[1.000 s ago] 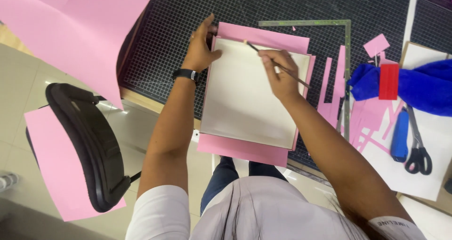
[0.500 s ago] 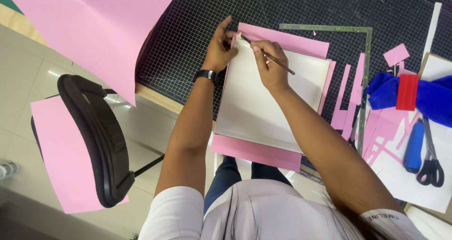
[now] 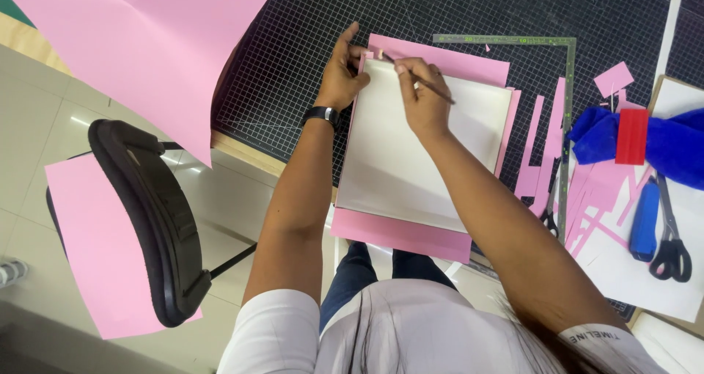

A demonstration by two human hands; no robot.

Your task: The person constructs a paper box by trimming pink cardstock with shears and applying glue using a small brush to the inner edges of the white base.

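From above, the left hand point(image 3: 341, 77) (black watch on the wrist) presses its curled fingers on the white board's point(image 3: 422, 158) far left corner. Just beside it, the right hand point(image 3: 422, 99) is closed around a thin pencil point(image 3: 433, 89). The board lies on pink paper point(image 3: 400, 235).

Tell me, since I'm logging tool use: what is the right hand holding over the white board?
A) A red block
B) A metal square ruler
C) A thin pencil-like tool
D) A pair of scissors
C: the right hand pinches a thin pencil-like tool at the top edge of the white board, while the scissors, metal square ruler and red block lie untouched to the right.
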